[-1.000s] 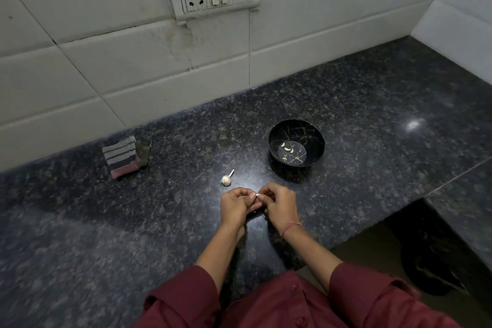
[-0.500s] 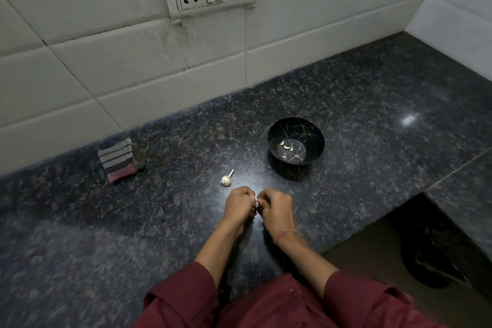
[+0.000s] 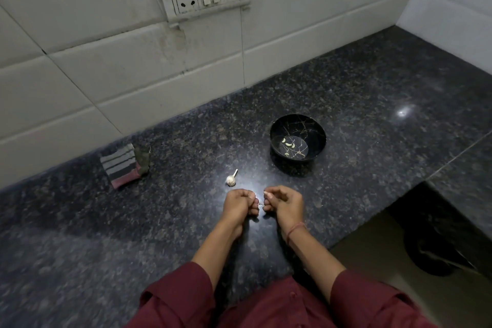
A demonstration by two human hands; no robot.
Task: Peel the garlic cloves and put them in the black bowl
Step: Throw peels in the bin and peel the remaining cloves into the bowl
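Hands have drawn slightly apart at lower centre; left hand (image 3: 241, 206) and right hand (image 3: 284, 203) pinch a pale sliver (image 3: 260, 204) between them, probably skin tearing free. Peeled cloves (image 3: 288, 144) lie in the black bowl (image 3: 298, 115), centre right.

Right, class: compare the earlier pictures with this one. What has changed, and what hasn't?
The left hand and right hand have drawn slightly apart, both pinching a pale garlic piece between them. The black bowl, garlic bulb and striped cloth stayed put.

Maroon buttoned shirt (image 3: 266, 309), sleeves (image 3: 181, 290) pushed up the forearms; thin reddish thread (image 3: 295, 229) around right wrist.
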